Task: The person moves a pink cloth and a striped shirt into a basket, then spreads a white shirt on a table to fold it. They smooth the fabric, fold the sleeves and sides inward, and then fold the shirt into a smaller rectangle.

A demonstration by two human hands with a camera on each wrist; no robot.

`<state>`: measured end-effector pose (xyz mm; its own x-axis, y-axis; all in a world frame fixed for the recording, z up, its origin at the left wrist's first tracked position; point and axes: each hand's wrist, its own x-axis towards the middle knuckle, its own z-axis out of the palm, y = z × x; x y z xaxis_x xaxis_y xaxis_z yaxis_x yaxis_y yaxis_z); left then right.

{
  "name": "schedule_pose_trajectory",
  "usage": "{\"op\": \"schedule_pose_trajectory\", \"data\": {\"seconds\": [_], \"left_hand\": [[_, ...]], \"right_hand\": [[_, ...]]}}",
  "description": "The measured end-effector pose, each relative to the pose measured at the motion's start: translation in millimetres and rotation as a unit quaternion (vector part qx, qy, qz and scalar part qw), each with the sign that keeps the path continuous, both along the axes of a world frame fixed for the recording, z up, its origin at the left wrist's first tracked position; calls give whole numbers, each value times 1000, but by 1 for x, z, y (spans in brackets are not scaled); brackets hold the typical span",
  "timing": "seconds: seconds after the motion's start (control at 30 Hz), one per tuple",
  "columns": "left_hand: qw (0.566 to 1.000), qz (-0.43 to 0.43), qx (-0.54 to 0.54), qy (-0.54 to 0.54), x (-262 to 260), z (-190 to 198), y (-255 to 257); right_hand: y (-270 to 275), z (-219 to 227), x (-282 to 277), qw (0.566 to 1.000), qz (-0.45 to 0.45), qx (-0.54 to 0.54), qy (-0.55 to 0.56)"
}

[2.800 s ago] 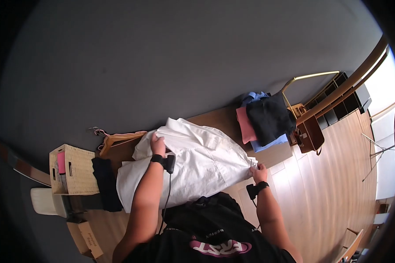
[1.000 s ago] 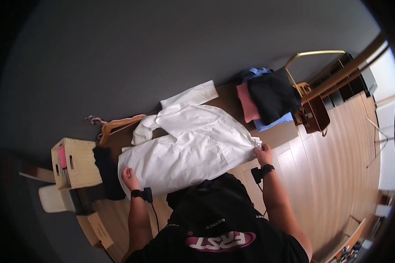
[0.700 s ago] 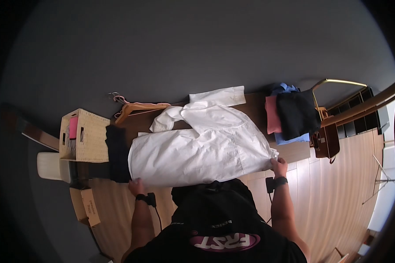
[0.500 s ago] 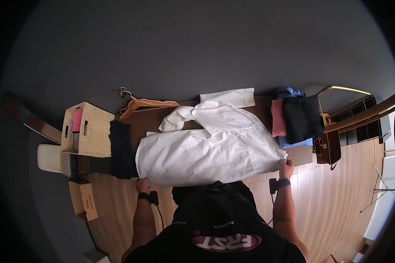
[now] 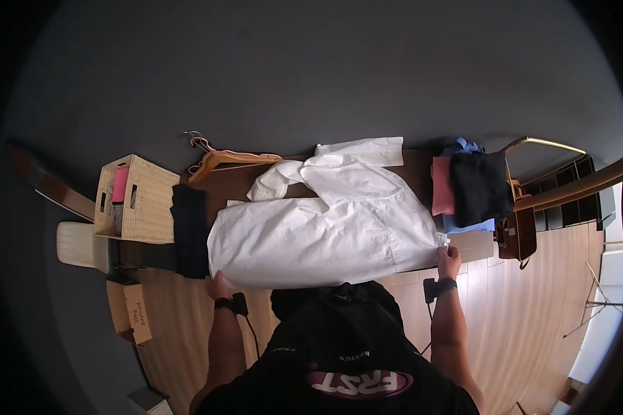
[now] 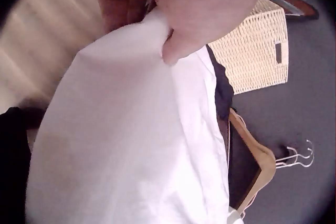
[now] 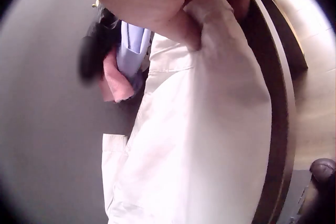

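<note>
A white long-sleeved shirt point(image 5: 325, 235) lies lengthwise across a dark brown table point(image 5: 235, 187), its sleeves toward the wall. At the near left corner of its hem my left hand point(image 5: 219, 286) pinches the cloth; the left wrist view shows the thumb point(image 6: 184, 43) on top and fingers underneath. My right hand point(image 5: 450, 263) grips the shirt near its collar at the right end, and in the right wrist view the bunched cloth point(image 7: 212, 8) rises between thumb and fingers. The shirt's near edge runs between both hands, just in front of my body.
Wooden and pink hangers point(image 5: 221, 162) lie at the back left, beside a wicker basket point(image 5: 145, 200) and a dark folded garment point(image 5: 189, 228). Pink, black and blue clothes point(image 5: 477, 187) are stacked at the right. A brown bag point(image 5: 518, 235) stands beyond them.
My left hand has gone from the middle of the shirt to its near left corner and taken hold there. A sleeve now lies spread toward the wall. The right hand keeps its grip.
</note>
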<state>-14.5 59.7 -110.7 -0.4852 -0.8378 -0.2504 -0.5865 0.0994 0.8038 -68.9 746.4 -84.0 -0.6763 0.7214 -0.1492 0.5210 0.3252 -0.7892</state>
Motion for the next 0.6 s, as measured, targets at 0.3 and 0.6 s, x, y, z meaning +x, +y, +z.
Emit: {"op": "schedule_pose_trajectory", "data": {"seconds": [0.3, 0.6], "left_hand": [[979, 10, 188, -84, 12, -11, -19], [851, 108, 485, 170, 28, -15, 13]], "right_hand": [[2, 8, -5, 999, 5, -41, -32], [5, 3, -4, 999, 21, -17, -21]]}}
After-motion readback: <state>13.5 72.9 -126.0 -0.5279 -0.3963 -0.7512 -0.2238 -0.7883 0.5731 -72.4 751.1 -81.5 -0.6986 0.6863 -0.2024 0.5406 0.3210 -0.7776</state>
